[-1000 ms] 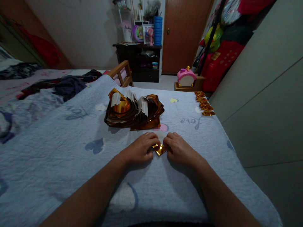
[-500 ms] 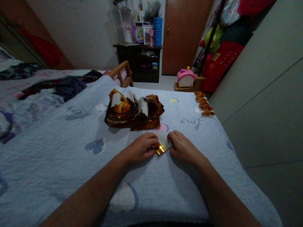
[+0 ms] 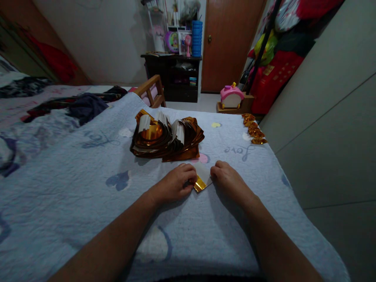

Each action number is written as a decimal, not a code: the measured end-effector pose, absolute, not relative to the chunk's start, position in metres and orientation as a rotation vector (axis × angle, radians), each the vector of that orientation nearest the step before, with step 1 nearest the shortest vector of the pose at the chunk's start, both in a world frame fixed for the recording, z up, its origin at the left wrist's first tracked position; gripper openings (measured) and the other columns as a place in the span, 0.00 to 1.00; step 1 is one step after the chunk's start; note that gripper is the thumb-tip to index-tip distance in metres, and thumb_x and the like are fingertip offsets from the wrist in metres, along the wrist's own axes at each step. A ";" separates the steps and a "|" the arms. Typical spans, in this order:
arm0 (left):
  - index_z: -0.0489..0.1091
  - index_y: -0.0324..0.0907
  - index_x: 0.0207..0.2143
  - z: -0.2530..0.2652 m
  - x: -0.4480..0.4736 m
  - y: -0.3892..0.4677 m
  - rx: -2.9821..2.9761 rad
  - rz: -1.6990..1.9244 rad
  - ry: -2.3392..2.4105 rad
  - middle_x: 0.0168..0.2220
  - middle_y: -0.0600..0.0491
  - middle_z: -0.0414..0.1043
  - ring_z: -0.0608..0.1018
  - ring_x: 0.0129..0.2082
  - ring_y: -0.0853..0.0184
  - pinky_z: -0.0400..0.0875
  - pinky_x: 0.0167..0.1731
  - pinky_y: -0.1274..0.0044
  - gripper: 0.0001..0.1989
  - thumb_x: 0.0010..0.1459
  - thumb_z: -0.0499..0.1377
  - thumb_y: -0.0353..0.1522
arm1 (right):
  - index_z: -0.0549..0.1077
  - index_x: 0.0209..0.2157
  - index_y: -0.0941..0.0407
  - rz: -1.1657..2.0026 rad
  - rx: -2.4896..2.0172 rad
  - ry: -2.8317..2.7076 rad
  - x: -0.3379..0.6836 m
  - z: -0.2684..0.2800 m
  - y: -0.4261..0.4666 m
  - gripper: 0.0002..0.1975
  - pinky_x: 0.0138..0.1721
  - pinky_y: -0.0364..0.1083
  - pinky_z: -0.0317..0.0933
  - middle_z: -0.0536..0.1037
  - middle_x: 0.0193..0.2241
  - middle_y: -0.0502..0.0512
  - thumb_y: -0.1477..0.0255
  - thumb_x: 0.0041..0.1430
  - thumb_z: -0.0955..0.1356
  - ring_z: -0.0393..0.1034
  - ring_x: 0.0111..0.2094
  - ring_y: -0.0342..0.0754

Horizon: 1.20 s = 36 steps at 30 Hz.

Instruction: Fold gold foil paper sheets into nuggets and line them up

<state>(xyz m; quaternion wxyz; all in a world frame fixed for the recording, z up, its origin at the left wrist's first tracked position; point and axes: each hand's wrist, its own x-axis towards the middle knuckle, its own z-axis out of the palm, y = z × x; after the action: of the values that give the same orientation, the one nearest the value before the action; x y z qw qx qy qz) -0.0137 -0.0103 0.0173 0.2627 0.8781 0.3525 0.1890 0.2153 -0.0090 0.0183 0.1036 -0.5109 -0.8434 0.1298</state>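
Between my hands lies a sheet of gold foil paper [image 3: 200, 183], its pale back showing and one strip folded over to the gold side. My left hand [image 3: 178, 181] is closed on the sheet's left edge at the folded strip. On the opposite side, my right hand [image 3: 226, 179] pinches the right edge; its fingertips are partly hidden. Just beyond them sits a thick, curled stack of gold foil paper [image 3: 167, 141]. Several folded gold foil pieces [image 3: 253, 129] stand in a row at the far right corner.
A pale blue quilted cover [image 3: 96, 219] with heart patterns lies under everything. Rumpled clothes [image 3: 88, 107] are at the left. Beyond the far edge are a wooden chair [image 3: 151, 92], a dark cabinet [image 3: 176, 78] and a pink toy [image 3: 232, 96]. A pale cabinet side [image 3: 329, 129] rises at the right.
My right hand has shifted slightly to the right along the sheet. More of the folded gold strip shows beside my left hand, which has barely moved.
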 end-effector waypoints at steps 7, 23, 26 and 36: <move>0.71 0.42 0.35 0.016 -0.016 -0.010 2.374 0.495 0.946 0.41 0.50 0.70 0.71 0.45 0.62 0.68 0.48 0.70 0.06 0.56 0.57 0.23 | 0.68 0.33 0.55 0.752 -1.109 -2.466 0.202 0.031 -0.021 0.09 0.43 0.46 0.59 0.71 0.36 0.54 0.82 0.50 0.66 0.65 0.40 0.48; 0.70 0.42 0.32 0.014 -0.015 -0.008 2.324 0.497 1.004 0.35 0.52 0.72 0.72 0.39 0.63 0.66 0.43 0.71 0.04 0.58 0.58 0.26 | 0.74 0.31 0.57 0.757 -1.218 -2.479 0.193 0.019 -0.019 0.07 0.39 0.45 0.58 0.72 0.31 0.53 0.81 0.58 0.66 0.65 0.35 0.46; 0.71 0.42 0.32 0.014 -0.015 -0.007 2.306 0.489 1.016 0.35 0.52 0.72 0.72 0.40 0.63 0.66 0.43 0.72 0.04 0.60 0.58 0.28 | 0.75 0.29 0.58 0.787 -1.269 -2.440 0.193 0.020 -0.018 0.08 0.38 0.44 0.57 0.74 0.30 0.53 0.81 0.60 0.66 0.65 0.34 0.46; 0.70 0.41 0.32 0.017 -0.013 -0.008 2.280 0.455 1.080 0.36 0.51 0.70 0.71 0.41 0.63 0.66 0.43 0.73 0.06 0.64 0.56 0.30 | 0.77 0.30 0.59 0.782 -1.500 -2.399 0.189 0.026 -0.020 0.09 0.36 0.45 0.56 0.79 0.32 0.58 0.78 0.62 0.65 0.69 0.33 0.47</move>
<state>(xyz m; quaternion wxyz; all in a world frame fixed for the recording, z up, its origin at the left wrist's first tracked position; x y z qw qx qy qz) -0.0129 -0.0080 0.0166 0.2853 0.8525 0.4037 0.1701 0.1894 -0.0195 0.0263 0.1028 -0.5083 -0.8129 0.2649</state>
